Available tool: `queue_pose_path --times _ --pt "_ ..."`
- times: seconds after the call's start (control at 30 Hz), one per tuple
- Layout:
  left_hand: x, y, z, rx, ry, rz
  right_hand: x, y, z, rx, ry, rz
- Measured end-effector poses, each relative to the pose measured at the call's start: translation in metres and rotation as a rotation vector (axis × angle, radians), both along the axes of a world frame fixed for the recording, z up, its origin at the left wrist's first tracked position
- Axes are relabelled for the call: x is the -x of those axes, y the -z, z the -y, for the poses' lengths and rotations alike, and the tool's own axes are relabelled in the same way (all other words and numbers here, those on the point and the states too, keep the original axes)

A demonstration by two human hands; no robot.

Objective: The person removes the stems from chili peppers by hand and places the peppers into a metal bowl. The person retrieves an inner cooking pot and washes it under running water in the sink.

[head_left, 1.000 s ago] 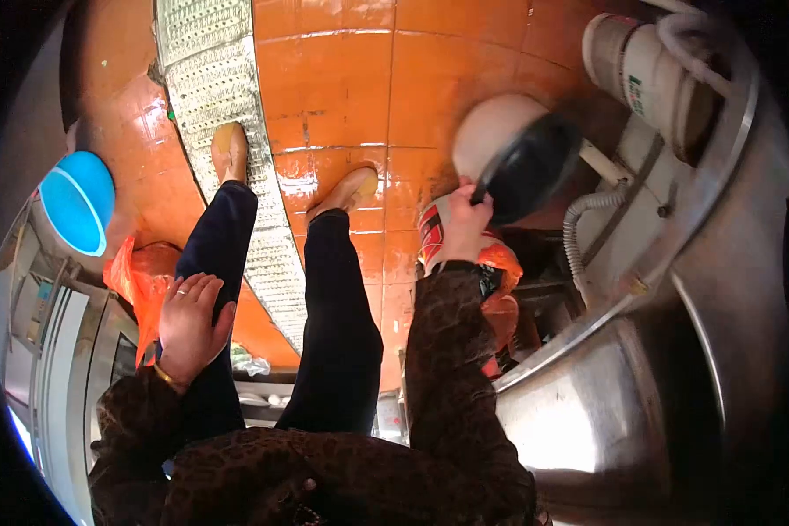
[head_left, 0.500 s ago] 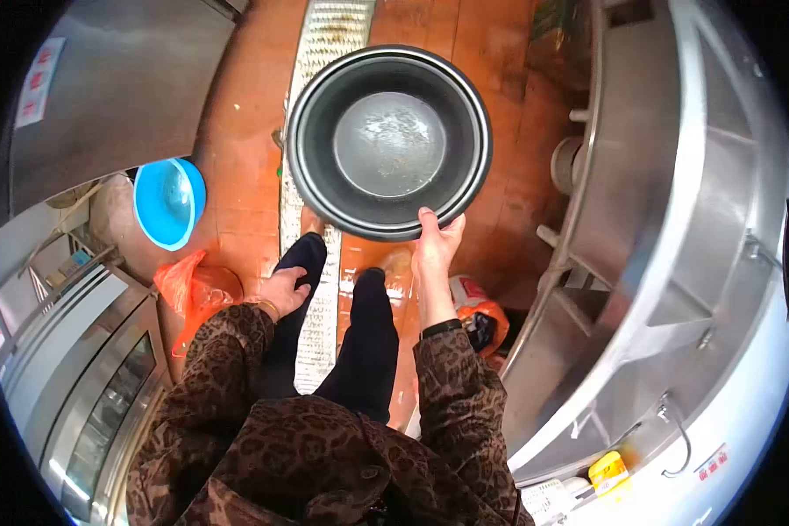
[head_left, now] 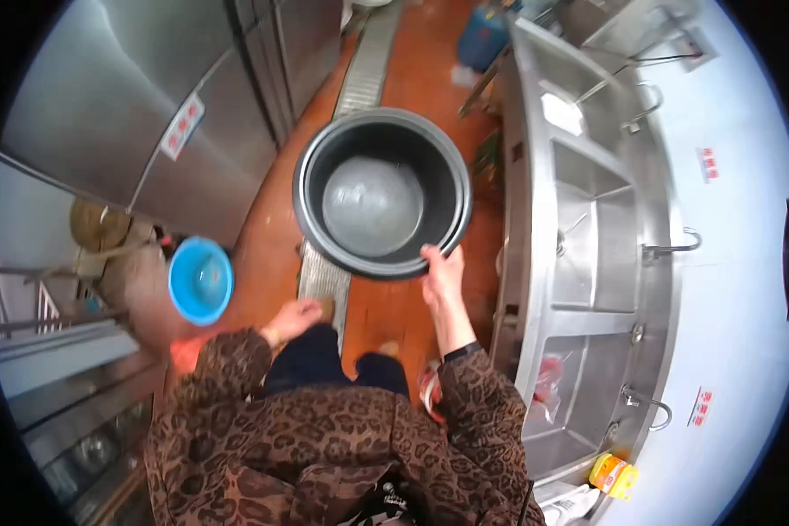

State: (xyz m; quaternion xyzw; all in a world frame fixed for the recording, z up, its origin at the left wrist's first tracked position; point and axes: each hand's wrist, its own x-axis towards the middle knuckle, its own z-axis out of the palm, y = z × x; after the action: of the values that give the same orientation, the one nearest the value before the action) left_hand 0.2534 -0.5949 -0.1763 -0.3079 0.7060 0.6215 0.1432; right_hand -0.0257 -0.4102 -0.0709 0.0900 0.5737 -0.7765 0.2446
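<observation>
A large dark-grey rice cooker inner pot [head_left: 373, 206] hangs tilted in front of me over the floor. Only a little wet shine shows on its bottom. My right hand [head_left: 443, 272] grips the rim at the near right, with the thumb over the edge and the other fingers mostly hidden beneath. Apart from the pot, my left hand [head_left: 294, 319] hangs just above my leg, its fingers loosely bent and holding nothing.
A steel sink unit [head_left: 543, 329] with taps runs along the right, a red-and-clear plastic bag [head_left: 548, 386] in its near basin. Steel cabinets [head_left: 210, 114] stand left. A blue basin [head_left: 202, 280] sits on the floor. A drain grate [head_left: 324, 279] crosses the red tiles.
The view has tilted up and swung, showing more of the sinks and cabinets. The pot stays in my right hand and sits lower in view. My left hand has come off my leg.
</observation>
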Motion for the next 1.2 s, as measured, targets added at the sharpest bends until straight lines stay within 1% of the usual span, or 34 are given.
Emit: queue_pose_path --times 0.03,0.07,0.1,0.13,0.2,0.23,0.3,0.37,0.47,0.5,0.63,0.77,0.87,1.2 --pt "-0.012 0.021 0.009 -0.091 -0.126 -0.078 0.002 0.000 0.002 -0.014 0.009 -0.013" --pt "-0.018 0.013 0.022 -0.036 -0.054 -0.112 0.004 -0.005 0.001 -0.122 -0.017 0.036" --pt "-0.024 0.006 0.037 0.025 0.019 -0.141 0.004 -0.009 -0.001 -0.050 0.008 0.076" --pt "-0.029 -0.003 0.044 0.105 0.013 -0.082 0.002 -0.016 -0.001 0.026 0.026 0.119" --pt "-0.040 -0.012 0.054 0.227 -0.031 0.024 0.002 -0.022 -0.006 0.060 0.071 0.188" --pt "-0.046 -0.002 0.063 0.173 -0.062 0.098 0.004 -0.029 -0.007 0.078 0.081 0.166" --pt "-0.061 0.024 0.081 0.198 -0.030 0.080 0.007 -0.040 -0.005 0.042 0.169 0.261" --pt "-0.064 0.048 0.091 0.209 -0.029 0.071 0.013 -0.046 0.004 0.060 0.167 0.230" --pt "-0.074 0.069 0.102 0.201 -0.036 0.095 0.029 -0.060 0.016 0.067 0.153 0.183" --pt "-0.075 0.069 0.106 0.208 -0.038 0.088 0.037 -0.067 0.025 0.071 0.149 0.164" --pt "-0.074 0.070 0.114 0.235 -0.049 0.197 0.056 -0.087 0.052 0.077 0.142 0.106" --pt "-0.077 0.063 0.124 0.227 -0.054 0.190 0.070 -0.104 0.086 0.088 0.162 0.061" --pt "-0.085 0.057 0.147 0.242 -0.042 0.192 0.075 -0.114 0.110 0.102 0.184 0.041" --pt "-0.132 0.064 0.166 0.241 -0.006 0.148 0.061 -0.115 0.156 0.080 0.228 -0.036"
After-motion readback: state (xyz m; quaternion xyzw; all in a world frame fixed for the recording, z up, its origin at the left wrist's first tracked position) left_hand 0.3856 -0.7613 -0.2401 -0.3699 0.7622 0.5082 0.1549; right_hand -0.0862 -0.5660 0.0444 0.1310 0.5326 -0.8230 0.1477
